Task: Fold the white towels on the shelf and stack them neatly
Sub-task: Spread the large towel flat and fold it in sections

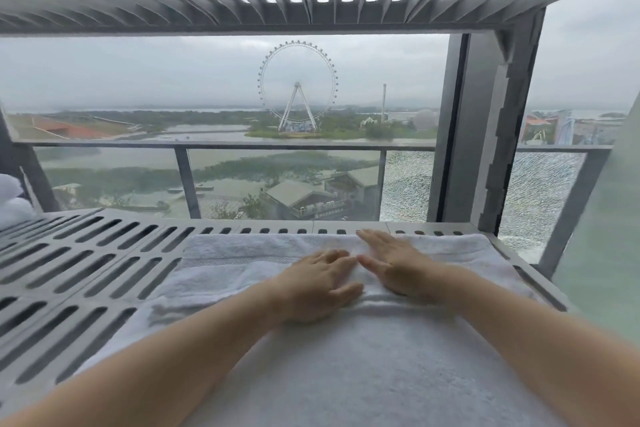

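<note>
The towel point(346, 374) lies on the shelf point(86, 253), its long axis running away from the person. The left hand point(318, 284) and right hand point(398, 270) press flat, side by side, on its crosswise fold, gripping nothing.

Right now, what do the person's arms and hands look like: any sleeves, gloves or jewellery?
The left hand and right hand are bare: no gloves, rings, watch or wristband show. The left arm and right arm are uncovered as far as the frame reaches, with no sleeve in view.
</note>
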